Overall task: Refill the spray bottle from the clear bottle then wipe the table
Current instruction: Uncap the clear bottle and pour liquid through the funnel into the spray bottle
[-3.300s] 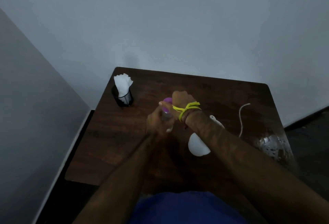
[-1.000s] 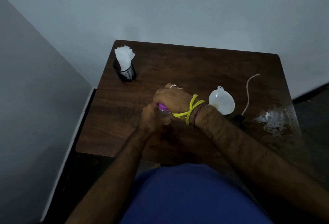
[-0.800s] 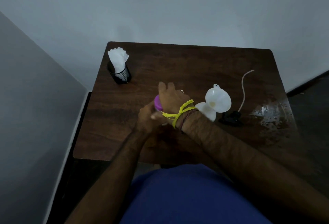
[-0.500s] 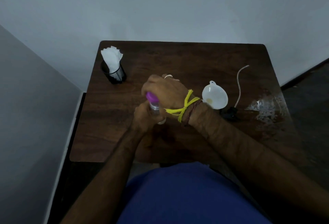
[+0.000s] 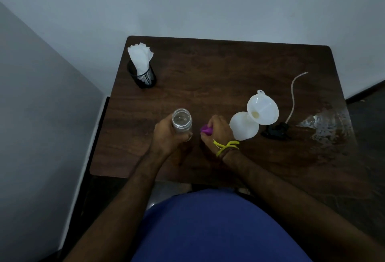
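Seen from above, nearest first, with places told from the clear bottle (image 5: 181, 121). Standing upright near the front edge of the dark wooden table (image 5: 208, 70), mouth open and facing up, long axis vertical. Gripped round its body by the left hand (image 5: 168, 134), fingers curled about it. Just to the right, apart from it, the right hand (image 5: 217, 131), fingers closed on the purple cap (image 5: 206, 130), a yellow band at the wrist. Farther right, just beyond that hand, the white spray bottle (image 5: 243, 125), with a white funnel (image 5: 263, 108) seated in its neck and tilted. Farther right again, the black spray head (image 5: 276, 132) lying flat with its pale tube (image 5: 293, 95) curving away toward the back, then a wet patch (image 5: 327, 125) at the table's right side. Far back and left, a black mesh holder of white napkins (image 5: 141, 68). By judgement, uncapping done and pouring next: funnel off to the right, so a carry rightward and a tip of the vertical axis over the funnel mouth, left hand nearer and already holding.
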